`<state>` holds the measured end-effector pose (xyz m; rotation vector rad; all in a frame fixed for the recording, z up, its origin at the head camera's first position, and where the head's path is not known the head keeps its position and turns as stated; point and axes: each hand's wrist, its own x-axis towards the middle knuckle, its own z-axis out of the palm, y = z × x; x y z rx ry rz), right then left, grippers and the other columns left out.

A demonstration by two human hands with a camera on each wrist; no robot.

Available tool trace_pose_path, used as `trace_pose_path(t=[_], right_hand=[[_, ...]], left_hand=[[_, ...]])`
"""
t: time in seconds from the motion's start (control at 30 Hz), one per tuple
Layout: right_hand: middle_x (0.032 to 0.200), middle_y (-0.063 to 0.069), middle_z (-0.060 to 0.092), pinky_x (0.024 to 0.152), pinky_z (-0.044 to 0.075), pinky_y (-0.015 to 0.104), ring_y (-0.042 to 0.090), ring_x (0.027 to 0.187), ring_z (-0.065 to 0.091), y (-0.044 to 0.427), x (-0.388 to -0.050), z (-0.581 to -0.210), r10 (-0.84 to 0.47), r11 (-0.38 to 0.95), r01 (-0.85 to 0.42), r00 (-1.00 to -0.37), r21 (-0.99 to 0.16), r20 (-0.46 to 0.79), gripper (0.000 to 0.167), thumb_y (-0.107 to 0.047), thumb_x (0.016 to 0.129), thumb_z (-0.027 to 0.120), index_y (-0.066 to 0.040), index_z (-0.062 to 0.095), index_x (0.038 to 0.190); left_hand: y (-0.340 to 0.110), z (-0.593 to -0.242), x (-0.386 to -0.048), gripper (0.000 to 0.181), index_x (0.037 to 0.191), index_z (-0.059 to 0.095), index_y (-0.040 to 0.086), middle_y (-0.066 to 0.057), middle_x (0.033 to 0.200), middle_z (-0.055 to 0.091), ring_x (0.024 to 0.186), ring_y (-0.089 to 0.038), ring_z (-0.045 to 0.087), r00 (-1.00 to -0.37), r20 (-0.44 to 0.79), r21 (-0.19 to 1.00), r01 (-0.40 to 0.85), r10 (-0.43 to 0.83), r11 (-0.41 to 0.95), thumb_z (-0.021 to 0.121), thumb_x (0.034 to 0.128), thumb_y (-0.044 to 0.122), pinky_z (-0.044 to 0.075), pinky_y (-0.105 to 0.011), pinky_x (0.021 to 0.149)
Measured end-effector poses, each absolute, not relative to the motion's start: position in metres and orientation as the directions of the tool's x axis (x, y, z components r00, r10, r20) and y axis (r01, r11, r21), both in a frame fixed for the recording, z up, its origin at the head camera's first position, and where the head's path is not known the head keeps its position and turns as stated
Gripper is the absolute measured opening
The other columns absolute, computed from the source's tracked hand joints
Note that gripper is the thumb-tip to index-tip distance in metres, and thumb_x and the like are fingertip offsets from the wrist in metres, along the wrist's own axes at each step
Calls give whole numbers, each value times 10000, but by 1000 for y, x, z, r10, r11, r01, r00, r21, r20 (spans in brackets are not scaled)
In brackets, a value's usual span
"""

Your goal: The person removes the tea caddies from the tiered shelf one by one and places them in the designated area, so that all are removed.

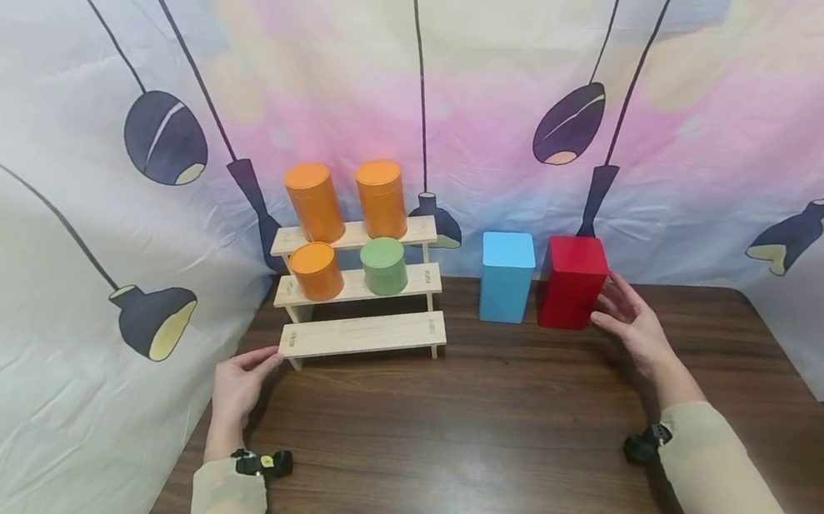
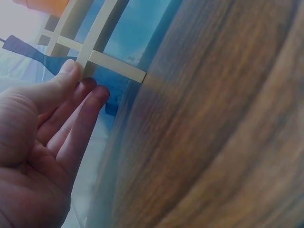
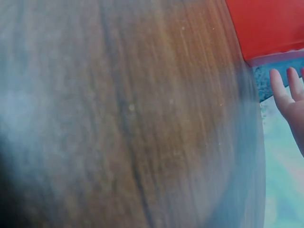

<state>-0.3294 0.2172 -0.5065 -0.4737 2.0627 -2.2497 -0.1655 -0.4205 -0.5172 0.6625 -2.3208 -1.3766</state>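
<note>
My left hand pinches the left end of the lowest step of a three-step wooden display stand. In the left wrist view the thumb lies over the pale wood and the fingertips sit below it. On the top step stand two tall orange canisters; the middle step carries a short orange canister and a short green canister. My right hand is at the right side of a red rectangular tin, fingers extended; whether they touch is hard to tell.
A light blue rectangular tin stands just left of the red one, a narrow gap between them. Behind everything hangs a printed cloth, which also runs down the left side. All stands on a dark wooden table.
</note>
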Motion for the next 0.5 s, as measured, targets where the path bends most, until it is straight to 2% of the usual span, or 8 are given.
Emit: trace_pose_path(t=[0.17, 0.33, 0.43, 0.5], right_hand=[[1742, 236, 202, 974, 518, 113, 283, 1564, 354, 222, -325, -502, -184, -129, -168, -964, -977, 190, 865, 41, 1027, 670, -115, 177, 1722], [1736, 203, 257, 987, 502, 105, 101, 1443, 501, 222, -319, -500, -128, -180, -188, -969, -966, 212, 813, 24, 1027, 685, -141, 273, 1708], [1689, 115, 409, 988, 504, 108, 12, 1319, 572, 219, -315, -501, -84, -214, -209, -969, -954, 232, 759, 25, 1027, 683, -151, 348, 1686], [1592, 37, 538, 992, 524, 136, -2, 1260, 601, 217, -312, -501, -53, -279, -222, -968, -934, 246, 717, 49, 1026, 668, -146, 401, 1662]], left_hand=[[-419, -515, -164, 314, 1189, 819, 46, -113, 1157, 797, 879, -20, 686, -822, 72, 888, -205, -565, 411, 847, 961, 261, 514, -155, 768], [-418, -513, -164, 308, 1188, 818, 41, -121, 1152, 797, 879, -33, 689, -826, 73, 889, -199, -558, 412, 845, 963, 250, 513, -164, 773], [-419, -513, -164, 319, 1192, 816, 38, -122, 1148, 797, 875, -33, 686, -829, 69, 890, -199, -554, 409, 847, 961, 254, 509, -172, 777], [-419, -513, -163, 320, 1191, 816, 38, -118, 1144, 799, 868, -24, 685, -829, 69, 891, -199, -555, 408, 850, 959, 255, 508, -167, 772]])
